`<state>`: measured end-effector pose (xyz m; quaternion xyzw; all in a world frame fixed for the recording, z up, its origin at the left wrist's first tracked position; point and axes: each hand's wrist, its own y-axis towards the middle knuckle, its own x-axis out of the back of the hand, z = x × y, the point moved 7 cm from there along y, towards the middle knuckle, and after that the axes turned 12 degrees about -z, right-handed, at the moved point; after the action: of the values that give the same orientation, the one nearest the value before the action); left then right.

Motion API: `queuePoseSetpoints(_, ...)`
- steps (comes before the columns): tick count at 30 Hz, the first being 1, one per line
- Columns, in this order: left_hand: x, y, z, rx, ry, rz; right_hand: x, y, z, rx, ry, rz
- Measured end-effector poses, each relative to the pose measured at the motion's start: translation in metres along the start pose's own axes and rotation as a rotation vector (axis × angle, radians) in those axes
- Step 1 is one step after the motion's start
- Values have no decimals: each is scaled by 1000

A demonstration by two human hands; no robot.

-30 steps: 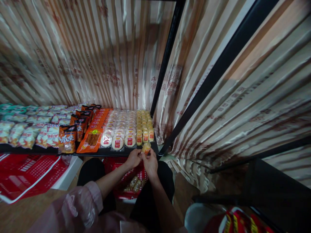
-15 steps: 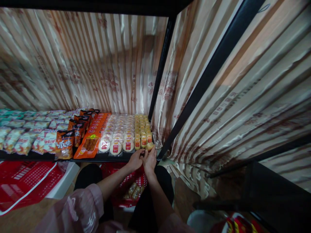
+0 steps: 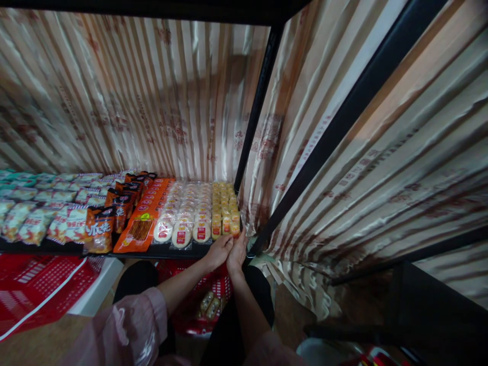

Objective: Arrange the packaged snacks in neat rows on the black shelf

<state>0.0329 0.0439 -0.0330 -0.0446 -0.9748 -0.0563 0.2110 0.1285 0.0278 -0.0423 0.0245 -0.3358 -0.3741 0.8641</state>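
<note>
My left hand (image 3: 220, 252) has its fingers curled together at the shelf's front edge; whether anything is inside them is hidden. Beside it, my right hand (image 3: 237, 254) reaches forward with its fingers stretched along the right side of the front small yellow wrapped cake (image 3: 235, 230), at the end of the rightmost row. Its fingertips seem to touch that cake. Left of this row stand more small yellow wrapped cakes (image 3: 216, 226), then rows of round white wrapped pastries (image 3: 181, 236) with red labels.
An orange snack bag (image 3: 140, 231), brown-orange bags (image 3: 99, 229) and white packets (image 3: 34, 223) fill the shelf leftward. Below is a red basket (image 3: 183, 315) holding several wrapped cakes (image 3: 209, 305). Another red basket (image 3: 34, 290) stands left. Black posts (image 3: 263, 101) and curtains (image 3: 171, 101) enclose the shelf.
The yellow wrapped cake that was at my right fingertips now sits at the front of the rightmost row. Both hands stay close together there; the view has shifted slightly.
</note>
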Motion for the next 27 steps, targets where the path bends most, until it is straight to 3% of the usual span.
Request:
queuePoseSetpoints(10,-9,2,-8,-38,89,107,-9,4,-19,-8,180,-77)
queuePoseSetpoints(18,-6,7,-14,-9,95,121,-16,7,-18,70,224,-117)
queuePoseSetpoints(27,-3,6,-3,40,147,65,-18,6,-14,148,219,-92)
